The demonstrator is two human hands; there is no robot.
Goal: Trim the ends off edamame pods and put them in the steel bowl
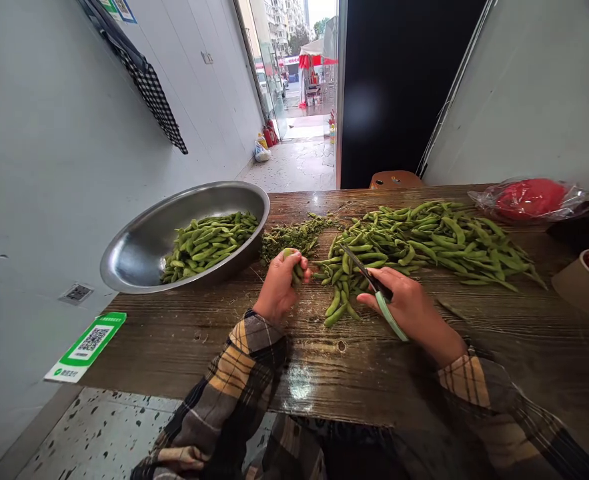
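My left hand (283,283) is closed around a few green edamame pods (297,268), above the middle of the table. In my right hand (407,300) is a pair of scissors (367,270) with pale green handles, its dark blades pointing up and left over the pods. A long heap of edamame pods (424,237) spreads across the table just beyond that hand. Small green trimmings (299,237) lie in a pile past my left hand. To the left, a wide steel bowl (134,233) leans tilted and holds many pods (209,243).
On the wooden table (199,340), a green QR code card (88,347) lies at the left edge. At right are a red item in clear plastic (531,198) and a tub (581,283) with dark red contents. A glass door (271,67) stands beyond the table.
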